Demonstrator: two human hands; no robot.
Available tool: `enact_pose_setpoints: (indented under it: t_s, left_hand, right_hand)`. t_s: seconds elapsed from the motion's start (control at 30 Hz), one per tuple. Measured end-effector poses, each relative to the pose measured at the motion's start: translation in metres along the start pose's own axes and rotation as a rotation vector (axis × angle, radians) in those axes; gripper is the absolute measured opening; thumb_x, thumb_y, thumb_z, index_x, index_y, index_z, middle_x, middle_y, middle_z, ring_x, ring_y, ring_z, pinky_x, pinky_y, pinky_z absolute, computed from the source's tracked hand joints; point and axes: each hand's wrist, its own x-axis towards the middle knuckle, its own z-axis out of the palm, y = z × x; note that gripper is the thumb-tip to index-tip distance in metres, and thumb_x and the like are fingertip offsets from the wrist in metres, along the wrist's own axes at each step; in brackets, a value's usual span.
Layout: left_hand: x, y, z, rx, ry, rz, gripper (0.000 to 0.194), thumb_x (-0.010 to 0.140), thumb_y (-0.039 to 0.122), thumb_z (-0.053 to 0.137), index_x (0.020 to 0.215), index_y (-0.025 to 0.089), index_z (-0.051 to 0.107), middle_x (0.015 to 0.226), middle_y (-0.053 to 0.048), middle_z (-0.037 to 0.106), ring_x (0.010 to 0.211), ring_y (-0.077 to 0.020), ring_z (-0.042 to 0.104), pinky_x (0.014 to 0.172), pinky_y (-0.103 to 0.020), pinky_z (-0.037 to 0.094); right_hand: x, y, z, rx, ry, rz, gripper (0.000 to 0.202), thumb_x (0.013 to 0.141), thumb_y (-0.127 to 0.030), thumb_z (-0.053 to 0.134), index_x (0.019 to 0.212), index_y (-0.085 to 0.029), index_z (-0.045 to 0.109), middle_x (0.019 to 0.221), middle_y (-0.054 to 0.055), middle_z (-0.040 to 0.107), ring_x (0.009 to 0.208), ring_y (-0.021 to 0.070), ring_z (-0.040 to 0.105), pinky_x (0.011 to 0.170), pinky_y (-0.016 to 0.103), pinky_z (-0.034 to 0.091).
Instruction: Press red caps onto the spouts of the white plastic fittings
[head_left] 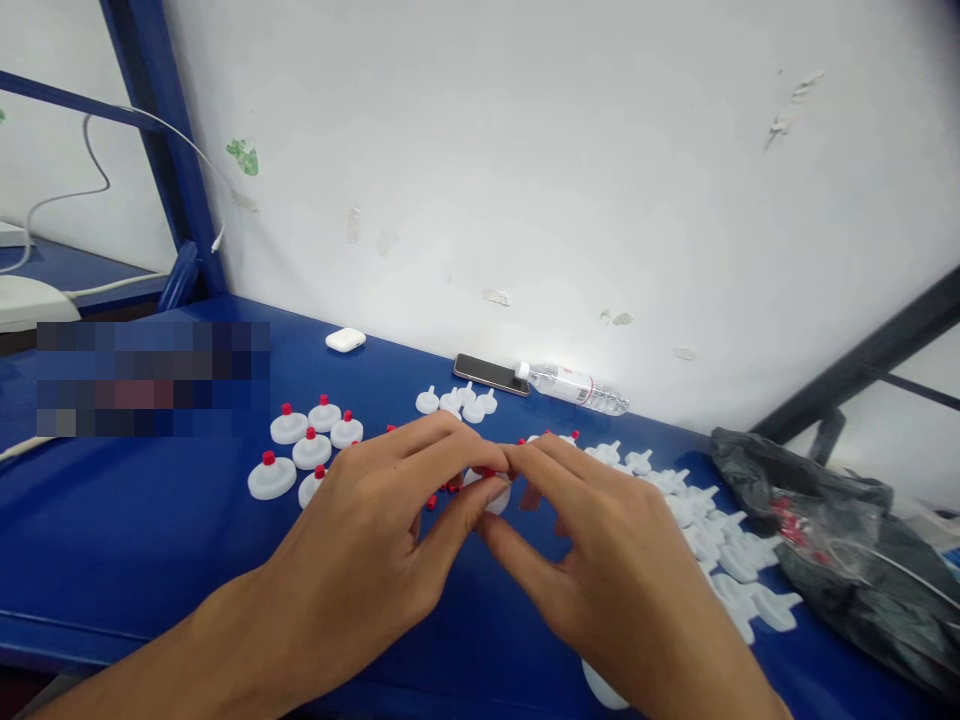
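Note:
Between my hands is a white round nozzle lid [498,499] with a small red cap [489,472] on its tip. The fingers of my left hand [375,510] pinch at the red cap, the thumb lying across the lid's front. My right hand [600,530] has its thumb and index finger closed on the lid's right side; its other fingers are partly hidden. A few loose red caps [431,502] show on the table behind my left fingers. White lids with red caps fitted [271,478] stand in a group to the left, one partly behind my left hand.
Several bare white nozzle lids [739,555] spread to the right, with a smaller group [450,400] farther back. A phone [491,374], a water bottle [574,388] and a white earphone case [346,340] lie by the wall. A black plastic bag [817,520] sits at right on the blue table [187,540].

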Motion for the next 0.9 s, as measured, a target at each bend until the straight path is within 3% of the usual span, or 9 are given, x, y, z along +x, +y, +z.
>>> enact_pose_setpoints:
  t_s: [0.4,0.7,0.8,0.9]
  left_hand:
    - [0.0000,0.0005,0.0002,0.008,-0.035,0.013,0.026,0.100,0.004,0.052,0.112,0.023,0.064,0.103,0.006,0.068,0.089,-0.0037,0.063,0.081,-0.014,0.048]
    - [-0.0042,-0.0006,0.0019,0.045,-0.029,-0.088,0.007,0.098,0.019,0.063,0.091,0.021,0.063,0.084,0.006,0.064,0.074,-0.0077,0.059,0.067,-0.021,0.046]
    - [-0.0026,0.0022,0.0005,0.030,-0.042,-0.067,0.005,0.098,0.018,0.061,0.097,0.023,0.062,0.085,0.006,0.063,0.076,-0.0079,0.059,0.071,-0.021,0.048]
    - [-0.0007,0.0058,-0.0028,-0.008,-0.072,-0.021,0.016,0.098,0.010,0.054,0.105,0.023,0.061,0.093,0.006,0.064,0.082,-0.0069,0.059,0.078,-0.019,0.048]
  right_hand:
    - [-0.0007,0.0011,-0.0001,-0.018,0.000,0.002,0.013,0.093,-0.028,0.061,0.105,-0.034,0.059,0.089,-0.007,0.064,0.066,0.0160,0.060,0.053,0.030,0.040]
    - [-0.0008,-0.0014,-0.0011,0.028,-0.045,-0.007,0.019,0.090,-0.020,0.062,0.102,-0.034,0.059,0.091,-0.008,0.066,0.068,0.0154,0.062,0.054,0.028,0.043]
    - [-0.0011,-0.0011,-0.0013,0.027,-0.018,-0.020,0.018,0.089,-0.020,0.061,0.100,-0.034,0.059,0.087,-0.008,0.064,0.064,0.0146,0.060,0.051,0.028,0.040]
    - [-0.0012,-0.0007,-0.0011,0.022,0.026,-0.029,0.014,0.090,-0.022,0.061,0.098,-0.033,0.057,0.083,-0.008,0.063,0.061,0.0141,0.058,0.048,0.026,0.038]
